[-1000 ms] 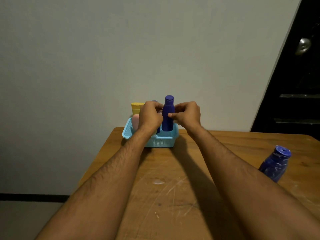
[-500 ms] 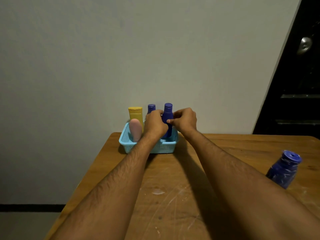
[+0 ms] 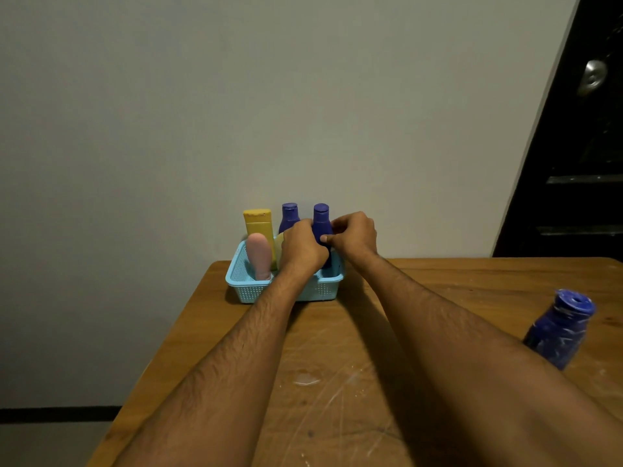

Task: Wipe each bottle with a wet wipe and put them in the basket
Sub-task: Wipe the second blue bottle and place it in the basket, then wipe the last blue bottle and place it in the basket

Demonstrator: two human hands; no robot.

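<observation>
Over the basket's right end, both hands meet on one bottle. Left hand [image 3: 303, 246] has fingers curled against the near-left side of the dark blue bottle [image 3: 321, 224]; right hand [image 3: 354, 235] pinches it from the right, thumb tip on its front. Bottle stands upright, long axis vertical, its lower part down inside the light blue basket [image 3: 246, 291] and its cap clear above both hands. Looks like the seating step, so the release should go straight up and back toward the person.

Also in the basket: second blue bottle [image 3: 289, 217] just left of the held one, yellow bottle [image 3: 259, 227] at back left, pink bottle [image 3: 259, 259] in front of it, leaning slightly.

Next thing for the task is likely the speckled blue bottle [image 3: 561, 332] on the wooden table [image 3: 337, 382], well apart, near right. It tilts with its cap away from the person. Right hand is nearer.

Hidden: held bottle's base, so cannot tell whether it touches the basket floor. Speckled bottle's base is cut off by the right forearm. No wipe visible. A pale yellowish object shows behind the left hand, unclear what.
</observation>
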